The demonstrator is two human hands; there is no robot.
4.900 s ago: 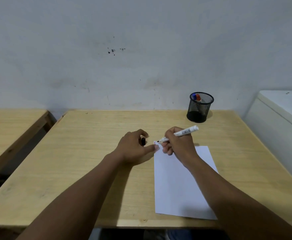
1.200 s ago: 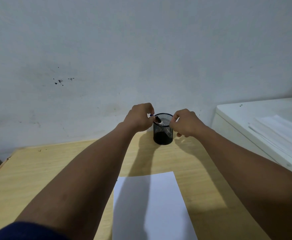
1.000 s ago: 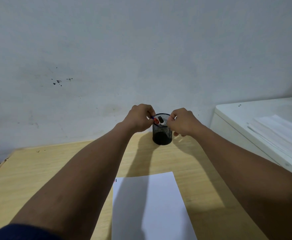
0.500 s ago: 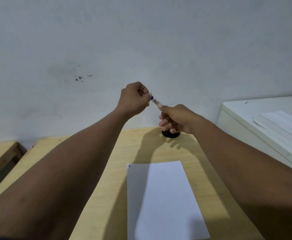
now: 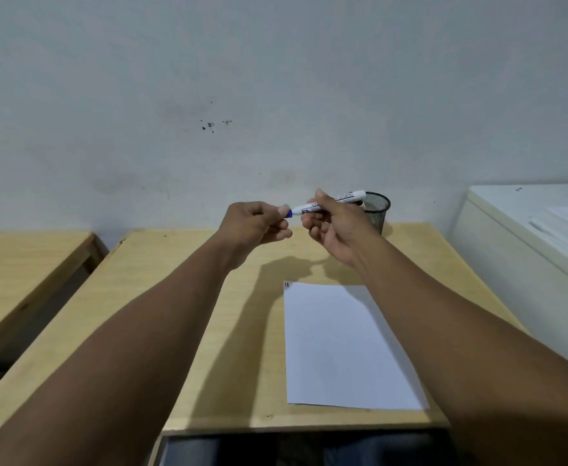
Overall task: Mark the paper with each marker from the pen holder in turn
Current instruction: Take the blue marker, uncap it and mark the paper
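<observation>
Your right hand (image 5: 334,227) grips the light, rigid marker (image 5: 329,204) mid-barrel; left hand (image 5: 255,225) fingers pinch its blue cap (image 5: 289,213).

Blue cap (image 5: 288,214) mostly buried in the left hand (image 5: 254,227), middle of the marker (image 5: 329,204) wrapped by the right hand (image 5: 338,227), its printed label too small to read. Near side of the pen holder (image 5: 378,210) blocked by that hand (contents out of sight). Tiny marks at the far left corner of the paper (image 5: 343,344), colours unreadable; both forearms cut off by the bottom edge.
</observation>
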